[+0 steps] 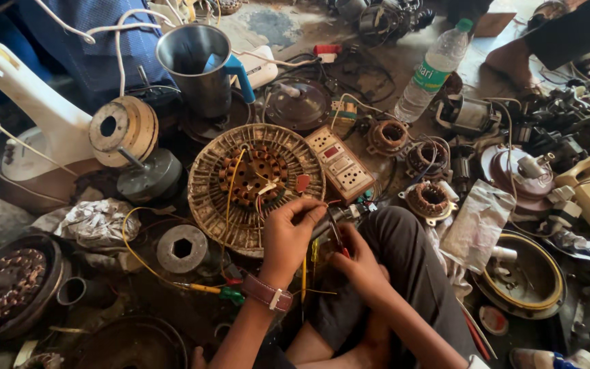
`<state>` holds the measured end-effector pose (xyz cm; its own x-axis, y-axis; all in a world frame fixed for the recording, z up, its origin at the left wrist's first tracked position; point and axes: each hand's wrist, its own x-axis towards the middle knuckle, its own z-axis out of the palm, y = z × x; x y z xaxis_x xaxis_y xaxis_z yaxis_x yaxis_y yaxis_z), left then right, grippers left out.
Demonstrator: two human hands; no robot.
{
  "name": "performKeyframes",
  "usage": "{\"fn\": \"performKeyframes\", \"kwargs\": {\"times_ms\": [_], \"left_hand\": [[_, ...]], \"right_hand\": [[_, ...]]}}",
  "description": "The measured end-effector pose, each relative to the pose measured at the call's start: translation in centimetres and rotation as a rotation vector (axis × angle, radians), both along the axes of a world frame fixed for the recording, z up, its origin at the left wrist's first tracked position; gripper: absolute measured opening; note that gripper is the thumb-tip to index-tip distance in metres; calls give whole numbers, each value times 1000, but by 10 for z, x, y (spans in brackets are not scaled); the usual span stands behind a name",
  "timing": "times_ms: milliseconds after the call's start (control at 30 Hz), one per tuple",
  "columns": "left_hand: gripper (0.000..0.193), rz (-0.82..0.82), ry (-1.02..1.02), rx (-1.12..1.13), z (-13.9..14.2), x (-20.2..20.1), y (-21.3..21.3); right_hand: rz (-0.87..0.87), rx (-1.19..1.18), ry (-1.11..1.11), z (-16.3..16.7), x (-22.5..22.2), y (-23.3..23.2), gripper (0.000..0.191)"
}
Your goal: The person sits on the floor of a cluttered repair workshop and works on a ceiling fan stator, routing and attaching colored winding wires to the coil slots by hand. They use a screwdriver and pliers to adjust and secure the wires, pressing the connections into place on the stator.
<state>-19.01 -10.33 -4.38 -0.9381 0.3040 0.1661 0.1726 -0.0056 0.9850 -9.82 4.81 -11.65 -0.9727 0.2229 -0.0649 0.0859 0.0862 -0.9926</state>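
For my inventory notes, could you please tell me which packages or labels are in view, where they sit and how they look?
Plastic water bottle: upper right, clear, green cap, green-and-white label band.
Plastic bag: right of the person's knee, crumpled, translucent grey.
No screens or signs visible.

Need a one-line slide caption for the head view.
Left hand and right hand work thin wires beside a round fan motor, amid scattered motor parts on the floor.

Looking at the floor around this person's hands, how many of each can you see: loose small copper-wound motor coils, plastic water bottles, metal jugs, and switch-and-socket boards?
Small copper-wound coils: 3
Plastic water bottles: 1
Metal jugs: 1
Switch-and-socket boards: 1
Total: 6
The left hand and right hand work on wires beside the big round motor, not counted here.
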Motion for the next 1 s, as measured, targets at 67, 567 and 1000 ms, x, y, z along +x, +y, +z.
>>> {"fn": "performKeyframes", "kwargs": {"times_ms": [67, 567, 1000], "left_hand": [[15, -23, -13, 24, -2, 0, 0], [8, -57, 81, -46, 4, 3, -1], [9, -66, 204, -256, 13, 9, -2]], "right_hand": [[-35, 126, 2, 7, -1, 1, 53], [-86, 429, 39, 48, 2, 0, 58], [-93, 664, 0, 68, 4, 4, 55]]}}
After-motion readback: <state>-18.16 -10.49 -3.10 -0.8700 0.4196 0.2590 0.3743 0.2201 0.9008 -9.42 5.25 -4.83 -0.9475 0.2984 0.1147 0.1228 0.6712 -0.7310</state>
